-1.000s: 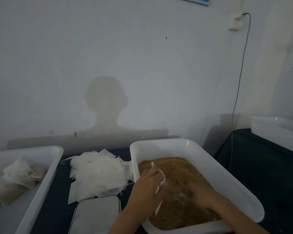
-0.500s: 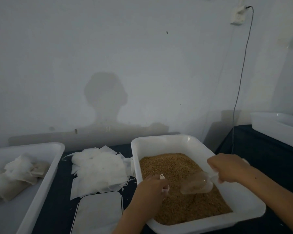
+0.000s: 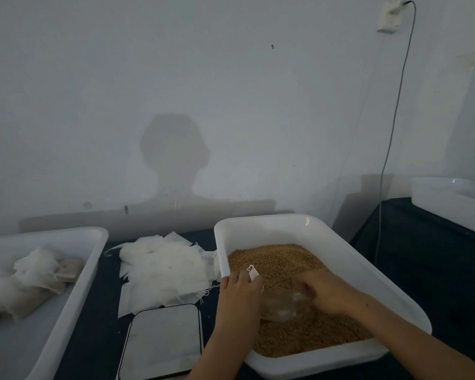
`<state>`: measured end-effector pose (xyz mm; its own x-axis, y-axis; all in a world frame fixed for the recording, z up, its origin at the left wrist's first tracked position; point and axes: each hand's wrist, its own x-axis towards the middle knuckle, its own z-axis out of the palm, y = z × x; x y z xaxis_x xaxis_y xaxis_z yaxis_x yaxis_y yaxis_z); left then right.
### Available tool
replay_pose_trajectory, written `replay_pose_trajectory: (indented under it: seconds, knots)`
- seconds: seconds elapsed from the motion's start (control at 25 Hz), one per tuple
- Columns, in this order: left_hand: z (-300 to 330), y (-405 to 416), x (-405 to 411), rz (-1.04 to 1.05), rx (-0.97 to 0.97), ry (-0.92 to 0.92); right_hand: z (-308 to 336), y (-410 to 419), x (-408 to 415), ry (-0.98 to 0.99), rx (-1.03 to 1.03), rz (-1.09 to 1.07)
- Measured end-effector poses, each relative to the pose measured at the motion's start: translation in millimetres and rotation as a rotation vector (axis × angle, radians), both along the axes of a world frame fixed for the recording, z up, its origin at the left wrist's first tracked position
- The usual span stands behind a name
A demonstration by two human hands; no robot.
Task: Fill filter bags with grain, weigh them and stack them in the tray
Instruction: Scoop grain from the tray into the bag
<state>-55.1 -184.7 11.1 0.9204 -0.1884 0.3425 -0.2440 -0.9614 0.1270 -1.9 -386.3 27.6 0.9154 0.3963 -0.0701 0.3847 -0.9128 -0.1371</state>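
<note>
Your left hand hangs over the near-left part of the grain tub, fingers curled round a filter bag whose white corner pokes up above your knuckles. You hold it there, it seems, so that anything spilled drops back onto the grain and not onto the dark table. Your right hand is also over the tub, just right of the left one, gripping the handle of a clear scoop. The scoop's mouth points toward the bag, close against your left hand, which looks like the pouring position; whether grain is running in right now is too blurred to tell.

Just left of the tub, at its near corner, lies the scale with a bare flat top, placed so the filled bag has only a short way to travel. Beyond the scale, against the tub's left wall, sits the loose pile of empty bags, within easy reach of the hand that holds them. Further left again is the tray with several bags lying in it, so part of the job appears done.

Judging by this, you are mid-fill. Keep the bag's opening wide and under the scoop lip, since thin fabric can fold shut and send grain past it.
</note>
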Motion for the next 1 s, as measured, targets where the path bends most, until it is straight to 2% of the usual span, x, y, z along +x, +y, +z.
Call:
replay_pose_trajectory:
  seconds: [0.24, 0.52, 0.72, 0.88, 1.0]
  knots:
    - [1.6, 0.1, 0.2, -0.045, -0.038, -0.010, -3.0, -13.1, 1.1, 0.115, 0.152, -0.065]
    - [2.2, 0.7, 1.9, -0.129, 0.004, -0.028, 45.5, -48.1, -19.6, 0.039, 0.300, -0.228]
    - [4.7, 1.1, 5.6, -0.198, 0.060, 0.023, 78.9, -66.3, -34.6, 0.028, 0.338, -0.254]
    - [13.1, -2.0, 12.0, -0.299, -0.088, 0.060, 93.8, -72.2, -43.4, 0.071, 0.309, -0.194]
    - [12.8, -0.3, 12.5, -0.344, -0.166, 0.019, 98.5, -69.8, -46.6, 0.100, 0.232, -0.157]
